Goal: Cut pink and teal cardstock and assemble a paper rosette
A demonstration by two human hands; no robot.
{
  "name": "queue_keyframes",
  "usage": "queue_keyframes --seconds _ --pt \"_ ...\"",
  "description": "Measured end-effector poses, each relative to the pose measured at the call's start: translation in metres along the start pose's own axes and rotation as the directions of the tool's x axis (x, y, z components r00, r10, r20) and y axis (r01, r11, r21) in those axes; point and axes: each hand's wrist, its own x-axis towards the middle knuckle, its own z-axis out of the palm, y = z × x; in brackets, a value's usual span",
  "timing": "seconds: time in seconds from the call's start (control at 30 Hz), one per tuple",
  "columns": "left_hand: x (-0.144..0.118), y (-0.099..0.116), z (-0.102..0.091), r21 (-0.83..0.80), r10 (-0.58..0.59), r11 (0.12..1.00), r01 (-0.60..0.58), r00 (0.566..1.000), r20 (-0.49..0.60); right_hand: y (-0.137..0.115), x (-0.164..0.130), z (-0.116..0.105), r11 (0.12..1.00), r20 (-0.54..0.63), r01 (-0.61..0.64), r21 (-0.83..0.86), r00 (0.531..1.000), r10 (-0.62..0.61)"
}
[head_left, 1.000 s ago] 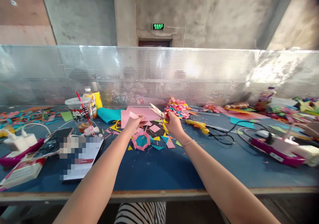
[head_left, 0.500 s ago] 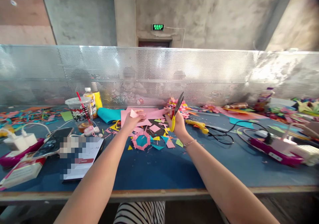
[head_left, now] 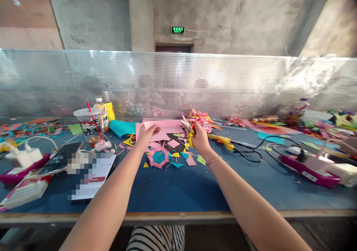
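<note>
My left hand (head_left: 147, 135) is closed, pinching pink paper (head_left: 149, 125) whose pale flap stands up over the fingers. Scissors (head_left: 186, 123) with yellow and red handles are gripped in my right hand (head_left: 199, 136); their blades are spread and point left, by the pink paper's right side. Beneath and behind the hands lies a larger pink sheet (head_left: 170, 127). In front of them, a pink folded-paper ring (head_left: 158, 157) rests on the table among loose scraps, such as a pink square (head_left: 173, 143) and a green piece (head_left: 201, 160).
A drink cup (head_left: 90, 128) with a red straw stands at left, near a tablet-like screen (head_left: 93, 182) and a dark phone (head_left: 63, 157). At right are a yellow-handled tool (head_left: 223, 141) with black cable and a purple power strip (head_left: 306, 171). A perforated metal screen (head_left: 237, 83) borders the back.
The scissors have swung from pointing up to pointing left, their blades now spread at the paper. My right hand has turned over them; the left hand has shifted slightly left.
</note>
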Motion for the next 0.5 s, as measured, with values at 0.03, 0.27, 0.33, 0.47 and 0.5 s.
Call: queue_keyframes --seconds 0.03,0.27,0.33,0.47,0.5 --pt "0.000 0.001 0.000 0.012 0.003 1.000 -0.003 1.000 -0.014 0.000 0.000 -0.001 1.000 0.012 0.024 -0.015 1.000 -0.023" --pt "0.006 0.009 -0.006 0.026 0.040 0.999 -0.036 0.985 -0.165 0.006 0.007 -0.013 0.984 0.015 0.096 -0.151 0.995 -0.095" --pt "0.009 0.010 -0.009 0.024 0.055 0.998 -0.052 0.980 -0.189 0.006 0.008 -0.011 0.996 0.033 0.010 -0.085 0.999 -0.007" --pt "0.013 0.012 -0.011 0.015 0.117 0.993 -0.116 0.967 -0.226 -0.003 0.003 -0.005 0.925 0.375 -0.294 0.241 0.907 0.191" --pt "0.014 0.012 -0.011 0.012 0.144 0.989 -0.145 0.961 -0.234 -0.006 0.001 -0.005 0.873 0.523 -0.385 0.300 0.832 0.187"
